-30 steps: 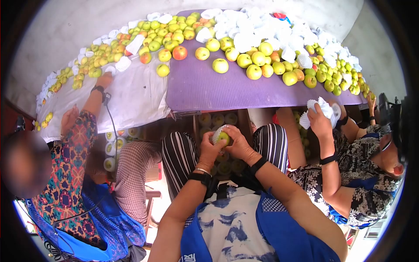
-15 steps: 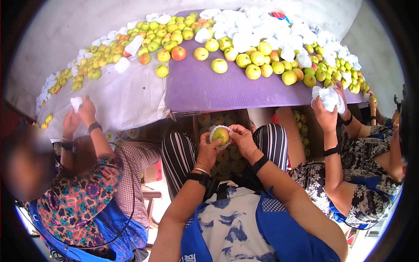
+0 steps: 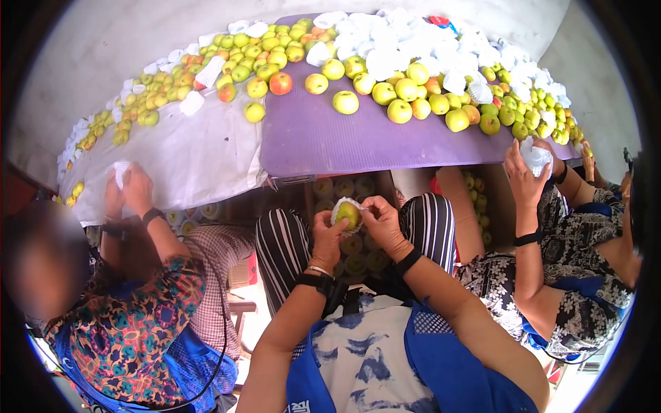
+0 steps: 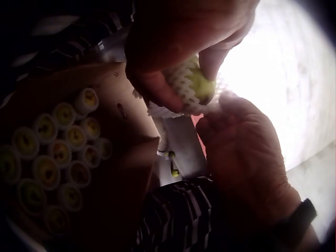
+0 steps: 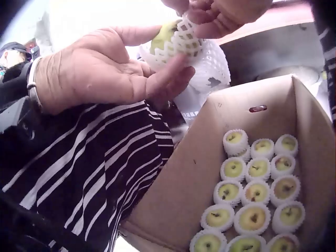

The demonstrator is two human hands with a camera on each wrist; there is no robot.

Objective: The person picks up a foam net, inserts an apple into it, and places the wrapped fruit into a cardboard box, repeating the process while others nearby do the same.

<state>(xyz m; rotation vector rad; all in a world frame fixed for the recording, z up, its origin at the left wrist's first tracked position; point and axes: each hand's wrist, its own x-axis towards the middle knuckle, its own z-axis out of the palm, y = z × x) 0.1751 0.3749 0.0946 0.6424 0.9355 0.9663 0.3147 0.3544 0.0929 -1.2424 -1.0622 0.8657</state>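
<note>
Over my knees, my left hand (image 3: 327, 237) holds a yellow-green apple (image 3: 348, 213) wrapped around its sides by a white foam net (image 3: 336, 210). The left thumb lies against the bare part of the apple, while the fingers curl round the netted side in the right wrist view. My right hand (image 3: 382, 224) pinches the net's edge on the other side of the apple. Its fingertips (image 5: 202, 26) show at the mesh in the right wrist view. Some of the net bunches loosely beside the apple.
Below my hands, a cardboard box (image 5: 252, 107) holds rows of netted apples (image 5: 258, 168). Ahead, a table with a purple mat (image 3: 310, 144) bears many loose apples (image 3: 406, 89) and a heap of white foam nets (image 3: 392, 41). Seated people work close on both sides.
The apple has turned in my hands, its bare top now facing up inside the net. The person on the left has drawn a hand back from the pile and holds a net in both hands.
</note>
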